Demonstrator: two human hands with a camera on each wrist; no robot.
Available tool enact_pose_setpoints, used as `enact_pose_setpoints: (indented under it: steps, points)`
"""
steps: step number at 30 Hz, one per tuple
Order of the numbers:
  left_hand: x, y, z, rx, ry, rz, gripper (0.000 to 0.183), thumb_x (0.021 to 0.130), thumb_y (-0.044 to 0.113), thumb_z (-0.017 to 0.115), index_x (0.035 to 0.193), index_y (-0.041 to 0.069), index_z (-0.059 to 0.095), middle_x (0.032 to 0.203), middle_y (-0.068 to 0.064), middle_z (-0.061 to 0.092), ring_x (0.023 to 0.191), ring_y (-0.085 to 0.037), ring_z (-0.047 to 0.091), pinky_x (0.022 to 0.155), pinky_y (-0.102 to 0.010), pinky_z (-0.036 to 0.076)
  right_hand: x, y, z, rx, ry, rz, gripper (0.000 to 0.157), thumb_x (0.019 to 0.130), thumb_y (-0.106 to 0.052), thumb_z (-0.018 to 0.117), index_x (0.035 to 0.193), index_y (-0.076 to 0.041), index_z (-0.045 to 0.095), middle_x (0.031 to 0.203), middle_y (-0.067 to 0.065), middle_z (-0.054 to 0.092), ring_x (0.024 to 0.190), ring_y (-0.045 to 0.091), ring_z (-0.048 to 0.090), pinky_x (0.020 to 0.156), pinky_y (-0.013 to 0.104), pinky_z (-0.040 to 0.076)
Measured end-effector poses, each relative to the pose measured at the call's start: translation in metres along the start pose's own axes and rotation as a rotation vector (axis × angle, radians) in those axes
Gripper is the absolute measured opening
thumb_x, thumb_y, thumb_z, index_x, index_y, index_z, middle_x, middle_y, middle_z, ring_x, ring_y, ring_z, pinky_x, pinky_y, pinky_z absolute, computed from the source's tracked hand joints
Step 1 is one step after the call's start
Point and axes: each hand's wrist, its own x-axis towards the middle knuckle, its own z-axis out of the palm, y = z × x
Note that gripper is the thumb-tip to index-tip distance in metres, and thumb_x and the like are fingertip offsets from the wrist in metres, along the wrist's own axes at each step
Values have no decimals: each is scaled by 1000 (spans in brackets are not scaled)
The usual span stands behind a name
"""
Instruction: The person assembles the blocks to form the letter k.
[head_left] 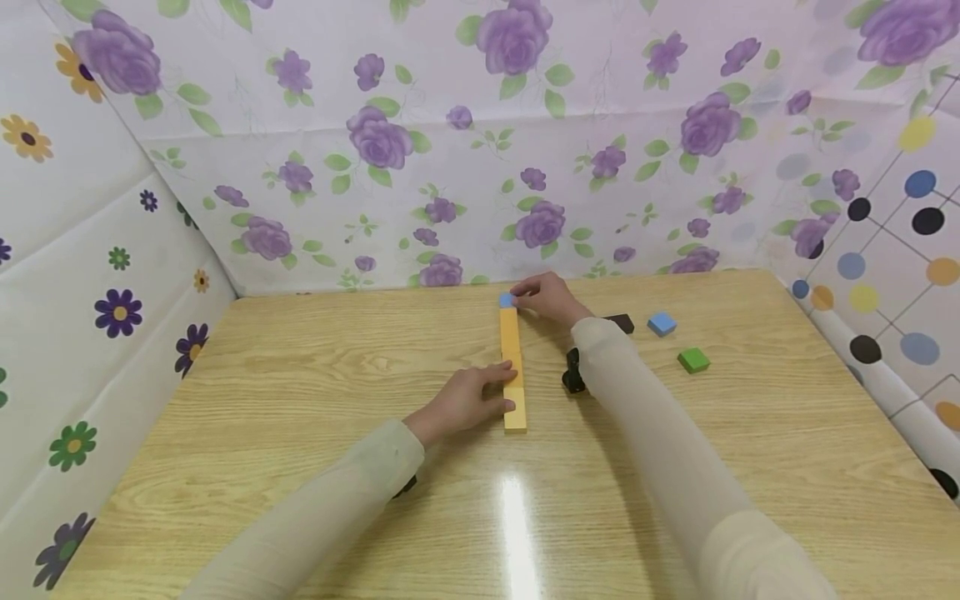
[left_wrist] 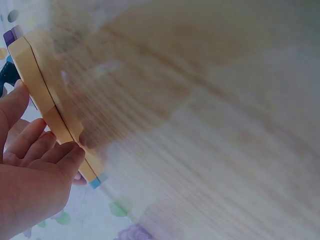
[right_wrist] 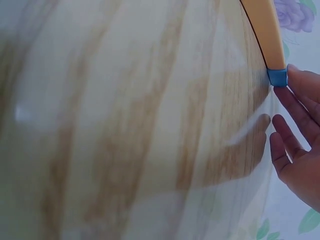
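A straight row of blocks lies on the wooden table, running away from the person: a pale yellow block (head_left: 515, 412) nearest, a long orange block (head_left: 510, 337) after it, and a small blue block (head_left: 506, 300) at the far end. My left hand (head_left: 463, 398) touches the row from the left, fingertips on the orange block and thumb on the yellow one. In the left wrist view its fingers lie loosely along the row's side. At the far end, my right hand (head_left: 549, 297) pinches the small blue block (right_wrist: 278, 77) with thumb and forefinger, its other fingers spread loosely.
Right of the row lie a black block (head_left: 621, 323), a flat blue block (head_left: 662, 324) and a green block (head_left: 693, 360). A black wrist camera (head_left: 573, 373) hangs under the right cuff. Flower-printed cloth (head_left: 420, 167) rises behind the table (head_left: 300, 358), with patterned cloth at both sides.
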Motion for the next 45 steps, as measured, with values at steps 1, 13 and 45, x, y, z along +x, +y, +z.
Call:
enact_pose_setpoints:
  steps: [1,13,45]
  points:
    - [0,0,0,0,1,0,51,91,20,68,137,5,53,148,-7,42,138,-25,35,113,-39,31,0,0,0,1,1,-2,29,94,-19,65,119,-5,68,120,13,64,111,30,57,92,41,50]
    - [1,1,-1,-6,3,4,50,91,19,68,137,5,53,149,-6,41,138,-24,35,113,-39,30,-5,-1,-3,-51,-56,-23,47,87,-31,73,130,-12,62,137,9,55,126,34,46,103,46,42]
    - [-1,1,0,2,-9,-5,51,91,20,68,138,5,52,150,-7,39,138,-25,34,113,-40,30,-33,-5,3,-249,-209,-197,43,89,-31,71,127,-12,64,142,0,51,145,31,20,117,51,16]
